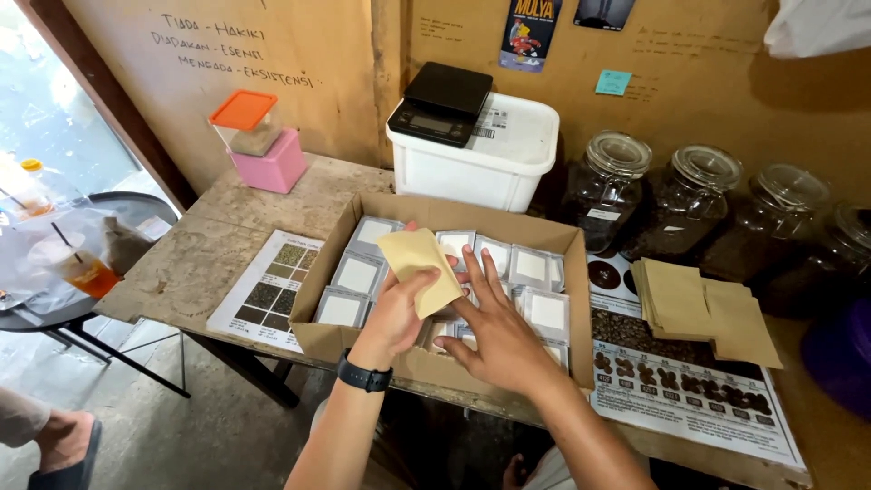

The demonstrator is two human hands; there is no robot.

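My left hand (399,313), a black watch on its wrist, holds a tan paper pouch (420,268) above an open cardboard box (318,290). The box is packed with rows of silver packets with white labels (358,275). My right hand (494,331) reaches into the box with fingers spread, touching the packets beside the pouch.
A stack of tan pouches (703,304) lies to the right on a printed chart of beans (689,381). Glass jars of coffee beans (608,186) line the back wall. A black scale (440,104) sits on a white tub (481,150). A pink box (270,163) with an orange-lidded container (245,122) stands at back left.
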